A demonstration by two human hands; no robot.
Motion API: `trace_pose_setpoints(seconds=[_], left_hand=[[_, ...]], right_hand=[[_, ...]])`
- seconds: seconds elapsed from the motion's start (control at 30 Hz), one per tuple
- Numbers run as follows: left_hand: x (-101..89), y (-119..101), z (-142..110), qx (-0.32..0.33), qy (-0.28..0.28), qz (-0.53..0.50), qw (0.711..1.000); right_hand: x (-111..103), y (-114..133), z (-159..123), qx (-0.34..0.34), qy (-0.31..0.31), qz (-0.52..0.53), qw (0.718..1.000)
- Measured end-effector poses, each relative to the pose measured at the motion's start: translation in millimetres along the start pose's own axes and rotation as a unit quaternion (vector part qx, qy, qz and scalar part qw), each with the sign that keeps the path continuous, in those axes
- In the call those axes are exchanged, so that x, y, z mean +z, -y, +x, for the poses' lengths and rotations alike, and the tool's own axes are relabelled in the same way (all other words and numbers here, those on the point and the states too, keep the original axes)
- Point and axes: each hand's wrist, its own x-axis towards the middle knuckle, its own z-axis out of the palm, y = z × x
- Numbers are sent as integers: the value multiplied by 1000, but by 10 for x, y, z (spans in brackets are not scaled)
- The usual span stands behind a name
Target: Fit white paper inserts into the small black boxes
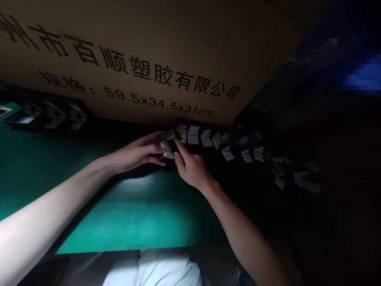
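My left hand (145,153) is closed on a small dark block with white faces (167,149), its fingers behind the block and its thumb on the near side. Against the block's right end my right hand (192,165) has its index finger and thumb, with the other fingers curled in. To the right, a row of similar dark pieces with white faces (193,135) runs along the foot of the carton. The block's exact kind is too dark to make out.
A large printed cardboard carton (143,43) stands behind my hands on the green table (143,226). At the left is a dark tray with compartments (53,115). More white-faced pieces (306,180) lie scattered in shadow at the right. Blue plastic (327,47) shows at the upper right.
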Motion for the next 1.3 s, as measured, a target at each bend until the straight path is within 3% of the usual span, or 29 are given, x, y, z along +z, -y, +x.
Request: trace_pose_setpoints(seconds=[0.6, 1.3], left_hand=[[16, -4, -22, 2, 10, 62, 998], [5, -9, -28, -3, 23, 52, 998]], right_hand=[[-18, 8, -11, -60, -6, 46, 997], [-4, 1, -8, -66, -7, 56, 996]])
